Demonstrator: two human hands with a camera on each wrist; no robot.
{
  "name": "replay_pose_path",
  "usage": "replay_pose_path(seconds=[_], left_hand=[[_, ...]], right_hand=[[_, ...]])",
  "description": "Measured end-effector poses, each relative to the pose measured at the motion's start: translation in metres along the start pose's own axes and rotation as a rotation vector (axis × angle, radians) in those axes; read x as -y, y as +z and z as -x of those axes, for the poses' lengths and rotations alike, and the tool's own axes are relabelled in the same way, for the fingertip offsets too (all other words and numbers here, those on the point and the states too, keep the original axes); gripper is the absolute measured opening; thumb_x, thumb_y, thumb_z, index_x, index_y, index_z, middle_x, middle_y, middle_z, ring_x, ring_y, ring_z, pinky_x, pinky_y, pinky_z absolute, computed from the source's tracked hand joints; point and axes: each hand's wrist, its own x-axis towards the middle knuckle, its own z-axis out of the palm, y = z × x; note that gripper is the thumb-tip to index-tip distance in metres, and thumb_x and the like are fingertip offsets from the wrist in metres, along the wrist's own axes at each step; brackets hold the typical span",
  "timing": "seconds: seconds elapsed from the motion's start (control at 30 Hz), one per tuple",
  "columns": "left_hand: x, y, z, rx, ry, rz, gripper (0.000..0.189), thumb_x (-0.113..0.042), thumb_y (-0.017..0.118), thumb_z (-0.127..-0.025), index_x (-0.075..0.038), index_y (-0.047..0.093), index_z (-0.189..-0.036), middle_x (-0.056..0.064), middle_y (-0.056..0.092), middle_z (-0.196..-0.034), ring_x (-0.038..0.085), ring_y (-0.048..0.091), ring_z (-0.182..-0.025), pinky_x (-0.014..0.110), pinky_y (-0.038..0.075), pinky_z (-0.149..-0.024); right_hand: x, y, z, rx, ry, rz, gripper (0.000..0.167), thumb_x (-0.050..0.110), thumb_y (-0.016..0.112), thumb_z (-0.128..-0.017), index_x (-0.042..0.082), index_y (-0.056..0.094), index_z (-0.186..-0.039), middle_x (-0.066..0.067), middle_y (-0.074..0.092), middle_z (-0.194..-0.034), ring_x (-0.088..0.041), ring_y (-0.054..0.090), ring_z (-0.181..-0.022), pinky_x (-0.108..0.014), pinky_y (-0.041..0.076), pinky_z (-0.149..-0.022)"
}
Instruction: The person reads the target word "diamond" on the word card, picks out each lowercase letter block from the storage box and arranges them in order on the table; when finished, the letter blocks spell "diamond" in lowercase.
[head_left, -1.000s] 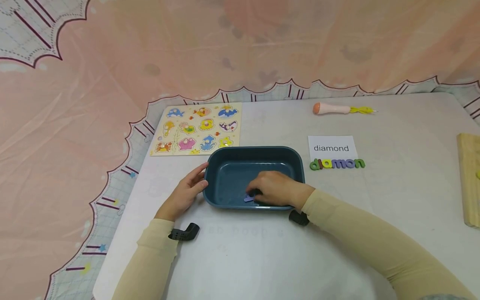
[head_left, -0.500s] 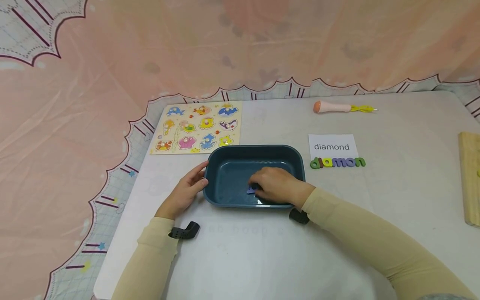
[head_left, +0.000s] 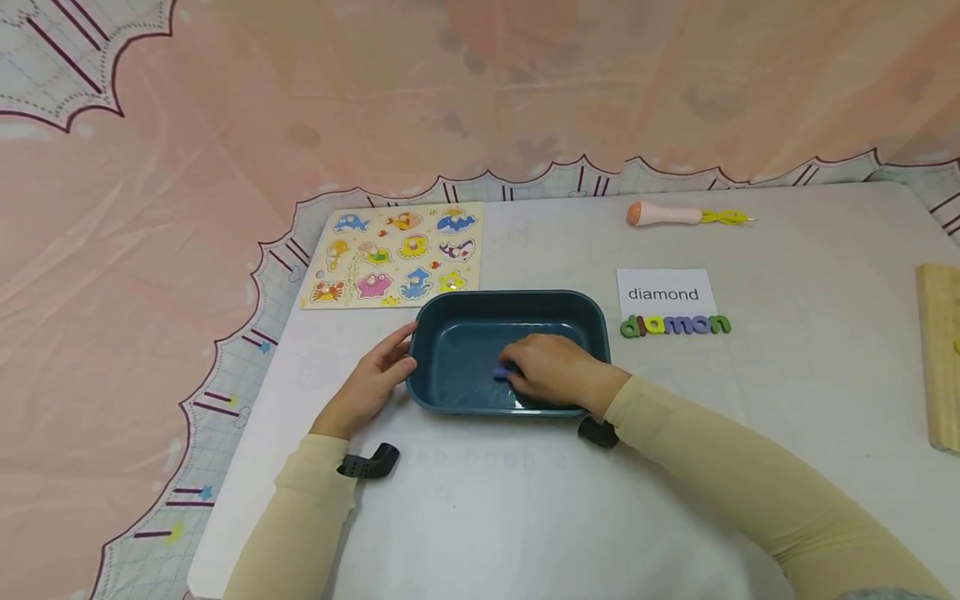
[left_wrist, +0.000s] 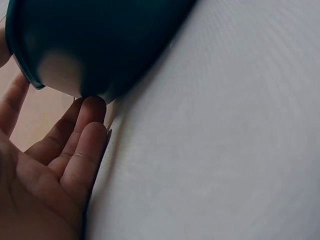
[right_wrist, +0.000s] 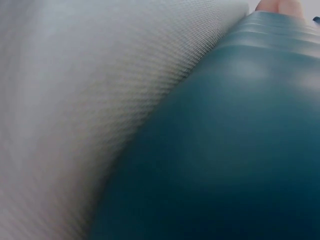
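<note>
In the head view, a dark blue plastic basin (head_left: 453,375) stands on the white table. My right hand (head_left: 558,371) reaches inside it and pinches a small purple letter (head_left: 501,372) between thumb and fingers. Most of the letter is hidden by the hand. My left hand (head_left: 365,387) rests against the basin's left end, thumb and fingers spread and relaxed at the rim. The left wrist view shows the fingers (left_wrist: 87,145) touching the outer wall of the basin (left_wrist: 100,40). Only the basin's outside (right_wrist: 225,150) fills most of the right wrist view.
Right of the basin lies a white card (head_left: 663,287) printed "diamond", with coloured letters (head_left: 675,326) spelling "diamon" along its lower edge. An animal puzzle board (head_left: 393,254) sits behind left. A pink-handled jump rope-like item (head_left: 675,215) lies behind right, and a wooden board (head_left: 937,358) at the right edge.
The right hand has shifted slightly up inside the basin, and the purple letter has turned and is now more covered by the fingers. The left hand has stayed in place.
</note>
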Motion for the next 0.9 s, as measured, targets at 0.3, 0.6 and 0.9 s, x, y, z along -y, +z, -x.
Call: replay_pose_path(seconds=[0.3,0.6,0.9], left_hand=[[0.0006,0.0005,0.0009,-0.006,0.000,-0.009,0.060,-0.022,0.054,-0.105,-0.014,0.028,-0.159,0.026,0.035,-0.154,0.042,0.034,-0.142,0.058,0.024,-0.114],[0.0004,0.0013,0.0015,-0.010,-0.002,0.001,0.060,-0.022,0.054,-0.105,-0.014,0.029,-0.159,0.026,0.034,-0.155,0.041,0.034,-0.142,0.058,0.025,-0.114],[0.0010,0.0014,0.0017,-0.010,0.004,0.000,0.060,-0.023,0.054,-0.105,-0.014,0.029,-0.159,0.026,0.035,-0.155,0.041,0.034,-0.142,0.058,0.025,-0.114]], right_hand=[[-0.0006,0.0017,0.0004,-0.040,0.040,-0.041,0.023,0.011,0.060,-0.098,0.000,0.069,-0.116,-0.011,0.072,-0.109,-0.023,0.068,-0.101,-0.038,0.054,-0.090],[-0.0024,0.0031,0.0015,-0.075,-0.013,-0.048,0.030,0.007,0.059,-0.098,0.003,0.066,-0.127,-0.012,0.071,-0.115,-0.024,0.067,-0.107,-0.040,0.053,-0.094],[-0.0032,0.0038,0.0030,-0.079,-0.036,-0.082,0.032,0.002,0.059,-0.096,0.002,0.066,-0.128,-0.014,0.070,-0.113,-0.025,0.067,-0.107,-0.039,0.053,-0.093]])
